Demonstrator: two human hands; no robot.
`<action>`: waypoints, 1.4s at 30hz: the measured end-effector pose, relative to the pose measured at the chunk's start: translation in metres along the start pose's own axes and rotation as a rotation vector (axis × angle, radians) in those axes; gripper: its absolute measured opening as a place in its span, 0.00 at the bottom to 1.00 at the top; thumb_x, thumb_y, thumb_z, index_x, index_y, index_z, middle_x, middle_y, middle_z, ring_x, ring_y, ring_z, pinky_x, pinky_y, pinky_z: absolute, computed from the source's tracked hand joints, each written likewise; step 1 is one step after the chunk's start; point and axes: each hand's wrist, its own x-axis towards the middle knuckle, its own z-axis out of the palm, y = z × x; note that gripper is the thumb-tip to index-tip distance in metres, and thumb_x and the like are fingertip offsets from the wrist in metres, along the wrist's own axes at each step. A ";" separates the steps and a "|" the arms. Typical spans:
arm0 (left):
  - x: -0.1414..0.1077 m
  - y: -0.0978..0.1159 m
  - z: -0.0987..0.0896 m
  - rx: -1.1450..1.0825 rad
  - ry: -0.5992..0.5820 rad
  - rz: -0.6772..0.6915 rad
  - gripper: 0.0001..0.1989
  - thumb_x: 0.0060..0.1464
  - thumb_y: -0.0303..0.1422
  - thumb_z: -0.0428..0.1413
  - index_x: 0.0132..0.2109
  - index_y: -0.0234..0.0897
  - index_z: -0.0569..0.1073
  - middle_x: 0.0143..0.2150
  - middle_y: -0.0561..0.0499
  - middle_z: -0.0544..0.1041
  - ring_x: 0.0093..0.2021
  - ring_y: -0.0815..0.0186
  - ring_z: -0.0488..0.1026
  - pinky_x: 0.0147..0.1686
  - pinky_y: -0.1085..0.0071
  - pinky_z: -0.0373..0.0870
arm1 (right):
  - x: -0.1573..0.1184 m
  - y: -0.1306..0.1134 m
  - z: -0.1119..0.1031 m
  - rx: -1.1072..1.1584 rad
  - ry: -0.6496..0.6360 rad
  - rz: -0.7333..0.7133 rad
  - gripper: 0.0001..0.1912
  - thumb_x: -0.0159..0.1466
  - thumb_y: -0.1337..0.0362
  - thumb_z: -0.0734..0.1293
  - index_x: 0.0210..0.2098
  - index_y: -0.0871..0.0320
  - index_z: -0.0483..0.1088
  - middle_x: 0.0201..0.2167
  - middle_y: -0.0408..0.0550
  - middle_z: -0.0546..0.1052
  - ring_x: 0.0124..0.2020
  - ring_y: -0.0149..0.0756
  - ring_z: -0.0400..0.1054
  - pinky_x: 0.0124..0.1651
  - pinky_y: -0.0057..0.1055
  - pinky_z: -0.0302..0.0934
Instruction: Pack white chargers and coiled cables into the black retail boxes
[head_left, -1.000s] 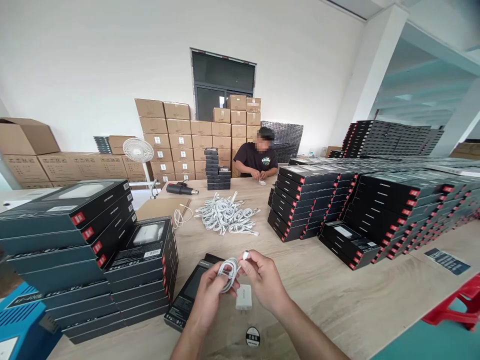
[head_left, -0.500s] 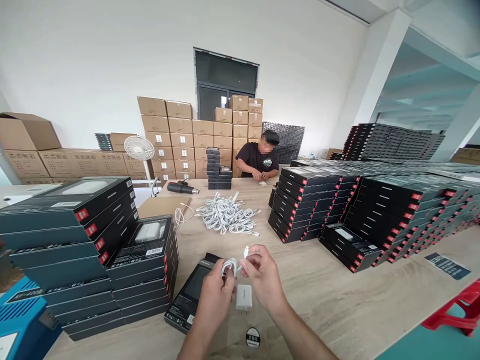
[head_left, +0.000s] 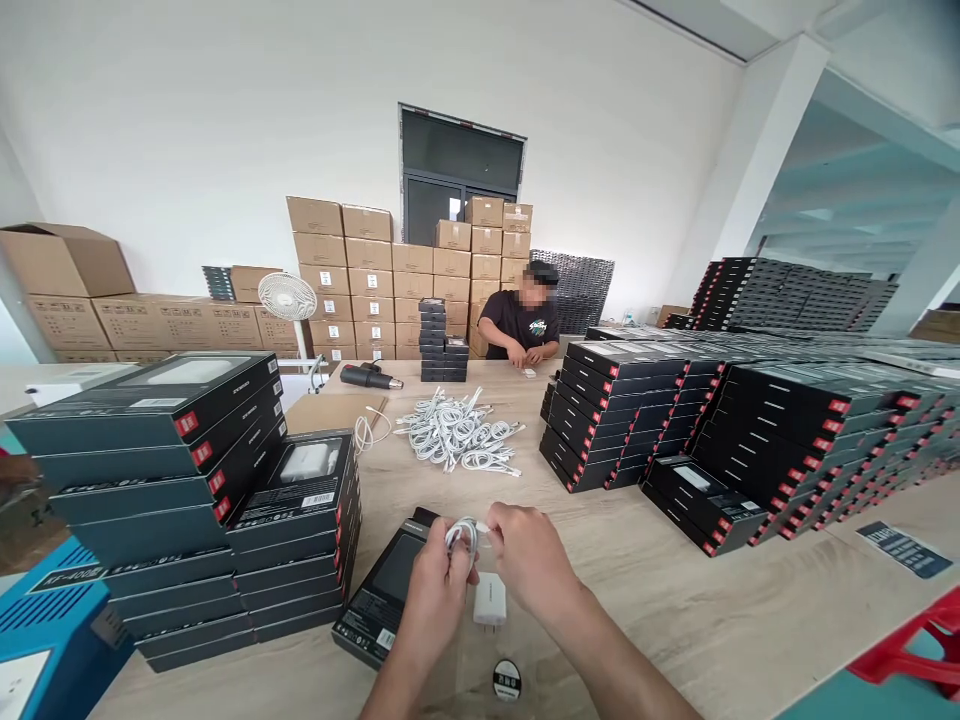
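Note:
A coiled white charging cable is pinched in my left hand, its loops standing above the fingers. My right hand is closed on the connector end of the same cable, close to the coil; its fingertips partly hide the plug. Just below the hands a white plug-in charger lies on the table with its prongs toward me. An open-windowed black box lies to the left, partly behind my left forearm. Nearer me is a round black-and-white sticker.
A pile of white cables lies beyond my hands. Stacked black boxes stand at left and right. A heat gun rests at the back left. Across the table sits a co-worker. A blue machine is at lower left.
My right hand has turned palm-down and brought the cable's connector end from upright to lying against the coil. My left hand keeps hold of the coil. The view has shifted slightly.

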 end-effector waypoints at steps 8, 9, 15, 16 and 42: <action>0.002 -0.004 -0.004 -0.307 -0.181 -0.076 0.14 0.60 0.47 0.51 0.35 0.41 0.65 0.26 0.55 0.73 0.23 0.67 0.68 0.21 0.73 0.61 | 0.006 0.011 -0.010 -0.017 -0.098 -0.184 0.09 0.63 0.74 0.66 0.30 0.56 0.75 0.32 0.46 0.78 0.32 0.35 0.71 0.33 0.28 0.51; 0.002 -0.004 -0.004 -0.342 -0.194 -0.091 0.14 0.59 0.47 0.52 0.35 0.41 0.65 0.27 0.55 0.74 0.24 0.66 0.69 0.21 0.73 0.62 | 0.007 0.010 -0.012 -0.033 -0.110 -0.193 0.09 0.63 0.74 0.67 0.29 0.56 0.76 0.32 0.46 0.78 0.32 0.35 0.71 0.33 0.28 0.51; -0.001 -0.001 -0.012 -0.498 -0.327 -0.250 0.11 0.54 0.41 0.56 0.36 0.39 0.67 0.31 0.52 0.77 0.26 0.66 0.73 0.21 0.74 0.62 | 0.001 0.001 0.003 -0.149 -0.094 -0.221 0.07 0.61 0.74 0.67 0.31 0.57 0.75 0.29 0.47 0.78 0.31 0.37 0.70 0.33 0.29 0.54; -0.001 -0.001 -0.013 -0.524 -0.340 -0.291 0.11 0.52 0.40 0.58 0.35 0.39 0.67 0.30 0.52 0.77 0.25 0.67 0.73 0.20 0.75 0.61 | -0.001 0.002 0.008 -0.136 -0.067 -0.222 0.07 0.62 0.75 0.66 0.33 0.58 0.75 0.29 0.48 0.78 0.31 0.37 0.71 0.33 0.29 0.54; -0.004 0.008 -0.021 -0.513 -0.316 -0.329 0.08 0.50 0.38 0.57 0.30 0.38 0.70 0.23 0.52 0.74 0.21 0.68 0.66 0.19 0.74 0.53 | 0.016 -0.011 0.000 0.745 0.122 -0.334 0.04 0.66 0.64 0.65 0.34 0.56 0.69 0.30 0.43 0.73 0.32 0.33 0.66 0.38 0.30 0.59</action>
